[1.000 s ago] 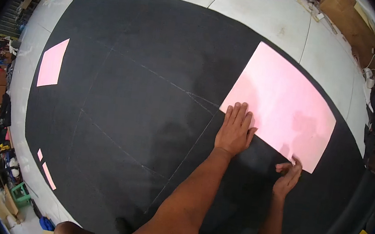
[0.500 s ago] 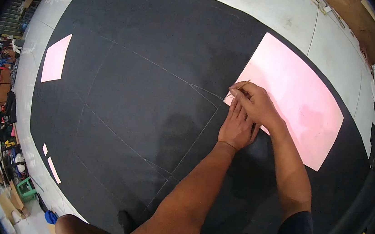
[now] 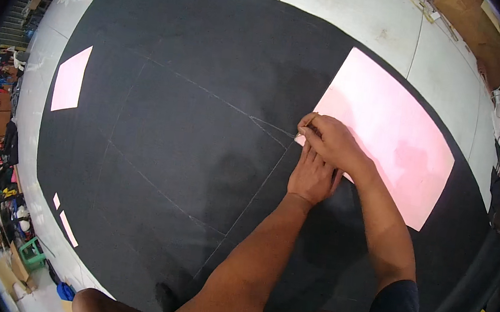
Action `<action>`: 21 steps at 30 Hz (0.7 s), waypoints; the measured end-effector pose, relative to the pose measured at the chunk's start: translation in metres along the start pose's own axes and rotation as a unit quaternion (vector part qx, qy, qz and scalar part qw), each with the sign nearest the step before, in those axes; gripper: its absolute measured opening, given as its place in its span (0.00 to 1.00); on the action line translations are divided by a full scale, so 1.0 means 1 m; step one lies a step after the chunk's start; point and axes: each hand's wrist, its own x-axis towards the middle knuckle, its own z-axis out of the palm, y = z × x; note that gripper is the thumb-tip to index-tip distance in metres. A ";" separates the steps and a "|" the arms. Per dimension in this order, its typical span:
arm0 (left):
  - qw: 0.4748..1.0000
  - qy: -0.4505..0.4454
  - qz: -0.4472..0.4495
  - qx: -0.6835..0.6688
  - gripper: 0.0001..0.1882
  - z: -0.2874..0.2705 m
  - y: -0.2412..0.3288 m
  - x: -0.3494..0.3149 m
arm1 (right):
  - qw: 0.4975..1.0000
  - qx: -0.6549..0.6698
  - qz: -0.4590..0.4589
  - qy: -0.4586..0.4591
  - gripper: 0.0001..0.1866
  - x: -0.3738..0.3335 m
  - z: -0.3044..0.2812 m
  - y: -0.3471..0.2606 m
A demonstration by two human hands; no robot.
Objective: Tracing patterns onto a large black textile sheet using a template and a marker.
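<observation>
A large pink pattern sheet [image 3: 396, 129] lies flat on a wide sheet of black material [image 3: 201, 41]. Pressed down at its near left edge is my left hand [image 3: 313, 178], fingers stretched out. Above it, my right hand [image 3: 331, 141] pinches a thin, tan, pen-like stick [image 3: 310, 121] at the pattern's left corner. The stick's tip is mostly hidden by my fingers. Thin pale lines [image 3: 208, 94] run across the black material, and some meet by that corner.
Far left on the black material lies a smaller pink piece [image 3: 72, 79], with two narrow pink strips [image 3: 68, 228] nearer me. Pale floor [image 3: 443, 85] surrounds the material. A green stool [image 3: 32, 254] and clutter stand at left; brown cardboard [image 3: 474, 27] is at far right.
My right hand has shifted slightly left and down along the pattern's edge to its corner, and the stick has tilted more upright. My left hand stays pressed on the edge.
</observation>
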 end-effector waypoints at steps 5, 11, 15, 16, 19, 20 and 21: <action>0.999 0.048 0.013 -0.002 0.27 0.000 0.000 0.002 | 0.996 -0.022 -0.028 0.084 0.11 0.038 -0.023 0.033; 0.998 0.053 0.012 -0.009 0.25 -0.001 0.001 0.005 | 0.985 -0.088 0.031 0.143 0.13 0.093 -0.090 0.075; 0.999 0.052 0.011 0.003 0.26 -0.002 0.001 0.004 | 0.974 -0.084 0.078 0.193 0.14 0.120 -0.109 0.088; 0.999 0.051 0.013 0.002 0.26 -0.001 0.001 0.004 | 0.972 -0.073 0.087 0.207 0.14 0.125 -0.113 0.093; 0.999 0.046 0.012 0.008 0.26 0.000 0.003 0.004 | 0.967 -0.054 0.103 0.225 0.14 0.132 -0.117 0.104; 0.999 0.046 0.010 0.006 0.26 0.000 0.002 0.003 | 0.965 -0.026 0.112 0.234 0.13 0.133 -0.117 0.104; 0.999 0.047 0.009 0.004 0.26 -0.001 0.002 0.003 | 0.965 -0.027 0.113 0.236 0.13 0.133 -0.116 0.104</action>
